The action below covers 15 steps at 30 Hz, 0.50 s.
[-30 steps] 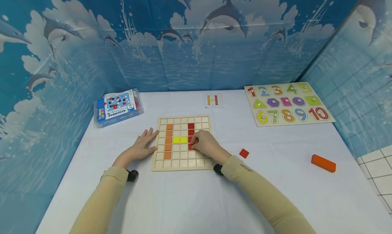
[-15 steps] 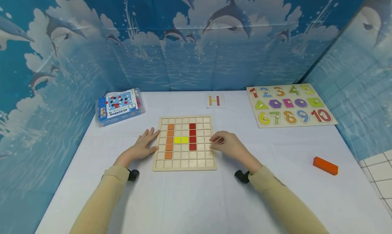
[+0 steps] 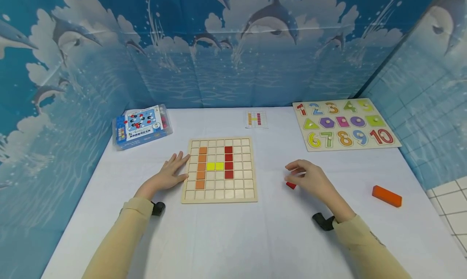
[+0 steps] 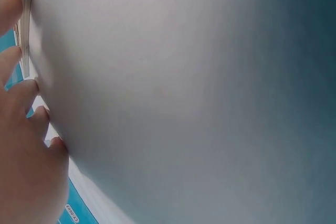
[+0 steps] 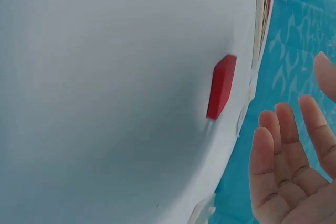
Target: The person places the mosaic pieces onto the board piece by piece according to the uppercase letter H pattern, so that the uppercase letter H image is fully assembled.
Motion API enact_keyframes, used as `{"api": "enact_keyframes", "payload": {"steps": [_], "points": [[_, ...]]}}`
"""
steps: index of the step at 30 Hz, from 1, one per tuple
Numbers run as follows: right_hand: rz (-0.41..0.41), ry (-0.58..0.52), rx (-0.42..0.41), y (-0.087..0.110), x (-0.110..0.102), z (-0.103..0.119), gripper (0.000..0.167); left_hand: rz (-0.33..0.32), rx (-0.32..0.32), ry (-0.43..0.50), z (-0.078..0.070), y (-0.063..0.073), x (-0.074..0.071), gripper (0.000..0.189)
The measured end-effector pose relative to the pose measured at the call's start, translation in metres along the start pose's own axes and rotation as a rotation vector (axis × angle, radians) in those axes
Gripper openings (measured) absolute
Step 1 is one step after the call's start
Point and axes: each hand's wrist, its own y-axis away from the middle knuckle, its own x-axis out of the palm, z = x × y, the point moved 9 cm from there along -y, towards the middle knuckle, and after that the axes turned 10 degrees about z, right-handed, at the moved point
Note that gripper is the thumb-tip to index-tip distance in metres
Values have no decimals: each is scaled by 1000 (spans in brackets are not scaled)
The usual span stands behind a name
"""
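My left hand (image 3: 166, 176) lies spread at the left edge of a wooden grid board (image 3: 238, 194), thumb and fingertips touching its side. On the board stand a column of several orange tiles (image 3: 201, 166), two yellow tiles (image 3: 210, 166) and a column of several dark red tiles (image 3: 228, 166). To the right of the board my right hand (image 3: 310, 179) hovers over a loose red tile (image 3: 291, 185), which it partly covers in the head view. From the right wrist, the red tile (image 5: 223, 85) lies on the cloth, apart from the loosely bent fingers (image 5: 262, 156).
A small pattern card (image 3: 256, 119) lies behind the board. At the back left is a blue boxed kit (image 3: 140, 127), at the back right a number-and-shape puzzle board (image 3: 346, 125). An orange block (image 3: 386, 196) rests on the white cloth at far right.
My right hand has left the red column and moved right, off the board, to the loose red tile. The left hand stays at the board's edge.
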Motion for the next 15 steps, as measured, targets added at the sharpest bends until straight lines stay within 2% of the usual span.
{"api": "enact_keyframes", "payload": {"steps": [7, 15], "points": [[-9, 3, 25, 6, -7, -14, 43, -4, 9, 7, -2, 1, -1, 71], [-29, -6, -1, 6, -7, -18, 47, -7, 4, 4, -2, 1, -1, 71]]}}
